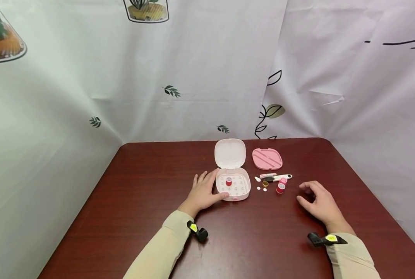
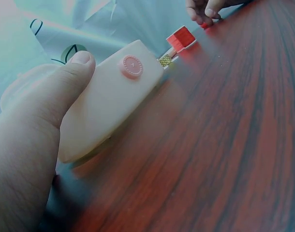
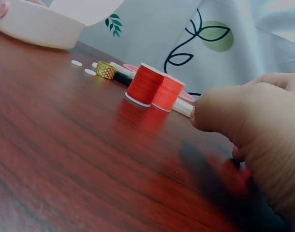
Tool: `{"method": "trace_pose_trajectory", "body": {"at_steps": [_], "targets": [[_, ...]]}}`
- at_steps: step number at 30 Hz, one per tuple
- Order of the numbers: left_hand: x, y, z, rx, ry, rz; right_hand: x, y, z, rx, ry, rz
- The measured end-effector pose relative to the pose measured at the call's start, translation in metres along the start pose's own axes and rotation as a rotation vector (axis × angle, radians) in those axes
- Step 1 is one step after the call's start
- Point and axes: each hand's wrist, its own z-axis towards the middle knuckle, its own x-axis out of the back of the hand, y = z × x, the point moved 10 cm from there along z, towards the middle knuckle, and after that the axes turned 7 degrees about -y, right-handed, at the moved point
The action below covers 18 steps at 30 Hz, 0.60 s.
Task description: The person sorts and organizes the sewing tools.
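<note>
On the dark red table (image 1: 141,217), the right hand (image 1: 318,204) is seen nearest the viewer at about 4 o'clock from the open white case (image 1: 232,186); its fingers are loosely curled and nothing is held. The left hand (image 1: 203,192) is laid against the case at its 9 o'clock side, with the thumb (image 2: 65,84) pressed along the front wall near the pink clasp button (image 2: 130,66); the fingers are relaxed rather than clenched. One red spool (image 1: 228,181) is seated in the pegged tray of the case. At 3 o'clock from the case, two loose red spools (image 3: 154,87) stand upright and touching, with a brass thimble (image 3: 106,70), small white discs (image 1: 261,189) and a white clipper (image 1: 280,177) just beyond. A pink insert (image 1: 267,159) lies farther off at 1 o'clock. The spools are judged light, rigid and liable to roll if tipped; a pinch across the flanged ends is advised. The case is judged light and easily slid, so bracing is warranted.
</note>
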Motion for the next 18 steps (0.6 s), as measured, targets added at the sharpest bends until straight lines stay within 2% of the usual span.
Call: {"method": "trace_pose_trajectory", "body": {"at_steps": [7, 10, 15, 18], "targets": [[0.000, -0.002, 0.001, 0.005, -0.005, 0.010, 0.001, -0.002, 0.000, 0.040, 0.019, -0.002], [-0.001, -0.002, 0.002, 0.009, -0.010, 0.017, 0.007, 0.000, -0.001, 0.030, 0.068, 0.001], [0.000, 0.000, 0.001, -0.002, 0.002, 0.011, 0.023, 0.010, -0.002, -0.063, 0.177, -0.010], [0.000, 0.000, 0.001, 0.000, 0.000, 0.007, 0.026, 0.021, -0.004, -0.172, 0.165, -0.029]]}}
